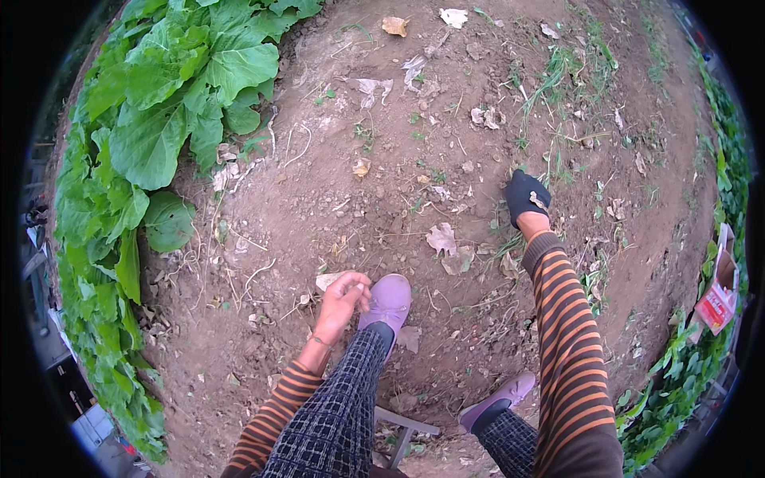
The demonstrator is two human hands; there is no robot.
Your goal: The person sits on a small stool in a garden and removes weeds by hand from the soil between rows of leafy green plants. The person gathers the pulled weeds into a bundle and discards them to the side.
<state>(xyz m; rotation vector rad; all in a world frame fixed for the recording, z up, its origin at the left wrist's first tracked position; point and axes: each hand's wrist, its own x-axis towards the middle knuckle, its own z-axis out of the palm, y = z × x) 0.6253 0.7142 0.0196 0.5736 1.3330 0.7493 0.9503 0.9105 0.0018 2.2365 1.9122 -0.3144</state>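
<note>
My left hand [345,300] is bare and hangs over the soil beside my left purple shoe [391,296]. Its fingers are curled loosely, and whether something small is between them cannot be told. On my right hand [527,194] is a black glove, with a bit of dry leaf stuck to its back. That hand reaches down to the ground at the right, close to some small green weeds [556,167]; its fingertips are hidden beneath it. A dry maple leaf [442,239] lies on the soil between my hands.
Leafy green vegetables [155,107] grow along the left side. More green plants [675,382] line the right rim, with an opened cardboard box [717,299] among them. Grass tufts [556,74] stand at the upper right. Part of a stool frame [409,423] shows between my legs.
</note>
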